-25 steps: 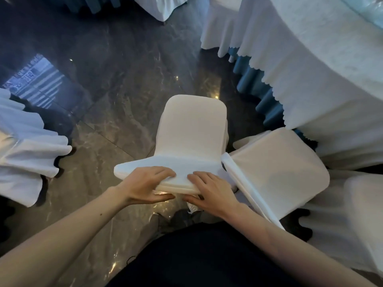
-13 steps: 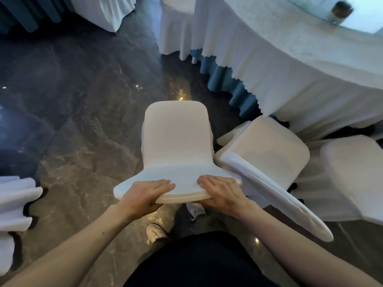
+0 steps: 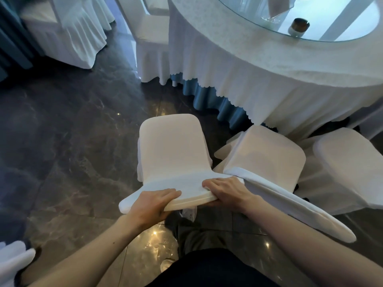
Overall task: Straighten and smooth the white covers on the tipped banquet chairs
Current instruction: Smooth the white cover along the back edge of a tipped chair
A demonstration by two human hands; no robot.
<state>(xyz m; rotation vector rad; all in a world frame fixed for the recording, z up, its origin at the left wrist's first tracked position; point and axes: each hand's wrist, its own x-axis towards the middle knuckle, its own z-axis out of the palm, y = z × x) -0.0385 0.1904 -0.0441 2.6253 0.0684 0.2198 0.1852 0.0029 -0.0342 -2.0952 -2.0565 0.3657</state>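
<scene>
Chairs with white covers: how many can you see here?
6. One held by both hands, one beside it, one at right edge, one behind the table, one top left, one partly visible bottom left. Others may be hidden.

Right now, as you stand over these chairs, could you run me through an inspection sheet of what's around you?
Surface: dark glossy marble floor, with light reflections.
Job's things: white-covered chair in front, tipped toward the person; a second covered chair to its right, its edge overlapping the first; a third further right.
Clutter: small brown jar on the glass tabletop.
Hands: left hand and right hand both grip the first chair's near edge, fingers on top.
Cables: nothing seen.
Surroundings: round table with white scalloped cloth over a blue skirt; more covered chairs behind.
</scene>
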